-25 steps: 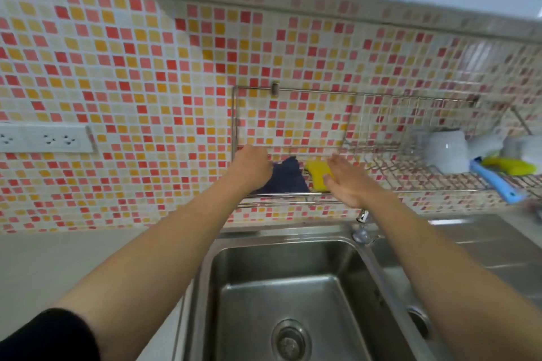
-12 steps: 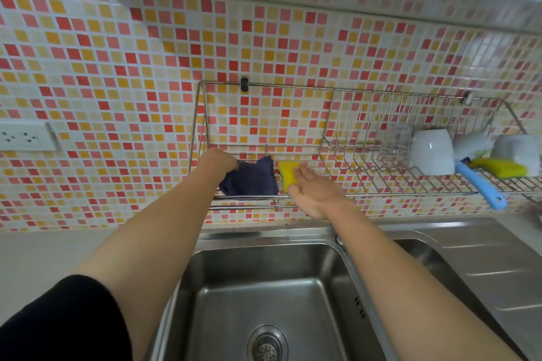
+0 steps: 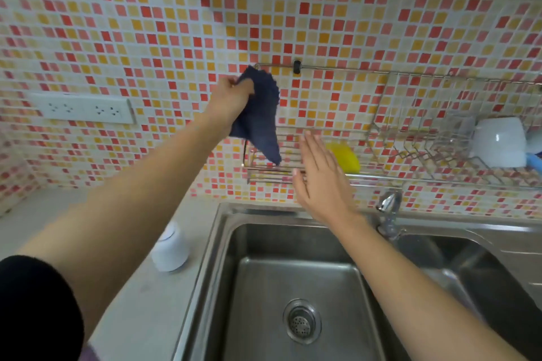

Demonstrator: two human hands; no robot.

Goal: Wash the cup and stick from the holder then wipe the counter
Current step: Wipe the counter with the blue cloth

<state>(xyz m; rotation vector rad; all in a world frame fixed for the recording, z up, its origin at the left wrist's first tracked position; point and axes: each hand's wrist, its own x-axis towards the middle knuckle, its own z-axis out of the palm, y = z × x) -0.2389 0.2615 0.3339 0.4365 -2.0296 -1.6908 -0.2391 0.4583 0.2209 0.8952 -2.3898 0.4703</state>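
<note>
My left hand [image 3: 231, 97] grips a dark blue cloth [image 3: 261, 117] and holds it up in front of the tiled wall, above the left end of the wire rack [image 3: 366, 176]. The cloth hangs down to the rack's left corner. My right hand [image 3: 319, 179] is open with fingers spread, hovering at the rack's front rail, just left of a yellow sponge [image 3: 346, 157] lying in the rack. A white cup [image 3: 498, 142] lies on its side in the rack at the right. A blue handle [image 3: 535, 161] shows at the right edge.
A steel sink [image 3: 293, 287] with a drain lies below my arms, a second basin to its right. The tap [image 3: 388, 208] stands between them. A white container [image 3: 170, 249] sits on the pale counter [image 3: 38, 214] left of the sink. A socket strip [image 3: 85, 108] is on the wall.
My left hand has lifted the blue cloth out of the rack and up to the left. My right hand has come off the yellow sponge and opened. The view shifted left.
</note>
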